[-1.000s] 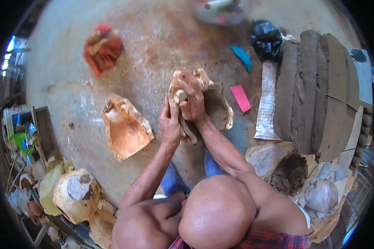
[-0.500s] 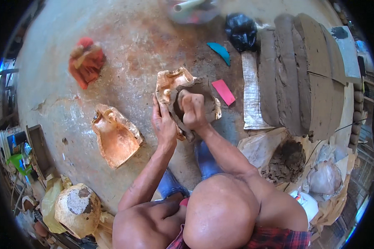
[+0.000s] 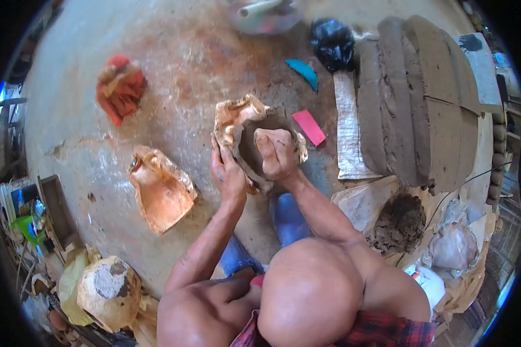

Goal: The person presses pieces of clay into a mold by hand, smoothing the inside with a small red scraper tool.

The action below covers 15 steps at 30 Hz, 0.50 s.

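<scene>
Left hand (image 3: 228, 173) cupped around the mould (image 3: 237, 124) rim; right hand (image 3: 276, 153) fisted, pressing soft clay (image 3: 252, 151) inside. Probably heavy, brittle: best gripped at the edges.

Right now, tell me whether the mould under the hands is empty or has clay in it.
Has clay: dark clay lines the mould, and the right hand presses inside it.

I see a pale tan, rough-edged hollow mould (image 3: 233, 122) tilted on the stained concrete floor, its open cavity facing up and lined with dark grey wet clay (image 3: 250, 151), lying just in front of my knees near the middle.
</scene>
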Available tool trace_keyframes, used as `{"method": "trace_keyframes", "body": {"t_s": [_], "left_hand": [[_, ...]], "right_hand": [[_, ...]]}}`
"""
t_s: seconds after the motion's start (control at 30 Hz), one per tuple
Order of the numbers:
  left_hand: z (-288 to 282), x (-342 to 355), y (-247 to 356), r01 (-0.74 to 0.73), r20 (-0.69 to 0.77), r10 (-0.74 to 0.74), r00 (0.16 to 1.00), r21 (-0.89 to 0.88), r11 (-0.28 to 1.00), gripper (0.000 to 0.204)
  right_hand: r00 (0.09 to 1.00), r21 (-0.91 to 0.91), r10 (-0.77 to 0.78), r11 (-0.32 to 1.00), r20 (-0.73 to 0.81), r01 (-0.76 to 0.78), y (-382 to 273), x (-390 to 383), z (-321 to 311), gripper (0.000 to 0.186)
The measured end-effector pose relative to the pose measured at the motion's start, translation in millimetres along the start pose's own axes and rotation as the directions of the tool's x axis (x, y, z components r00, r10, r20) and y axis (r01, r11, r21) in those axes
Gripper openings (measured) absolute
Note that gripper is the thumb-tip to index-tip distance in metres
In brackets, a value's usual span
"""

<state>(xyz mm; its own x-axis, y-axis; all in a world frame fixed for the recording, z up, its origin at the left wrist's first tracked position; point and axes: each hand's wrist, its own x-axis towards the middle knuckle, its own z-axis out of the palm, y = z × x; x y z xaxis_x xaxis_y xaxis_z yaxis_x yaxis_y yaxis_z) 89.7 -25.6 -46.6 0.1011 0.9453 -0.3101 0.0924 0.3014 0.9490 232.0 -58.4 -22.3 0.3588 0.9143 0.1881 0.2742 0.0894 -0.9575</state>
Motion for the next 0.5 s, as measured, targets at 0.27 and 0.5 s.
{"method": "trace_keyframes", "body": {"t_s": [0.27,0.5], "left_hand": [[-18.5,-3.0,-17.2,0.152,0.012,-0.153,0.988,-0.167,0.974,0.049],[-39.4,0.0,-35.2,0.168,-0.041,-0.174,0.984,-0.13,0.977,0.041]], "right_hand": [[0.971,0.493,0.211,0.837,0.113,-0.239,10.4,-12.3,32.5,0.051],[0.946,0.79,0.293,0.542,0.142,-0.286,2.7,-18.5,48.1,0.048]]}}
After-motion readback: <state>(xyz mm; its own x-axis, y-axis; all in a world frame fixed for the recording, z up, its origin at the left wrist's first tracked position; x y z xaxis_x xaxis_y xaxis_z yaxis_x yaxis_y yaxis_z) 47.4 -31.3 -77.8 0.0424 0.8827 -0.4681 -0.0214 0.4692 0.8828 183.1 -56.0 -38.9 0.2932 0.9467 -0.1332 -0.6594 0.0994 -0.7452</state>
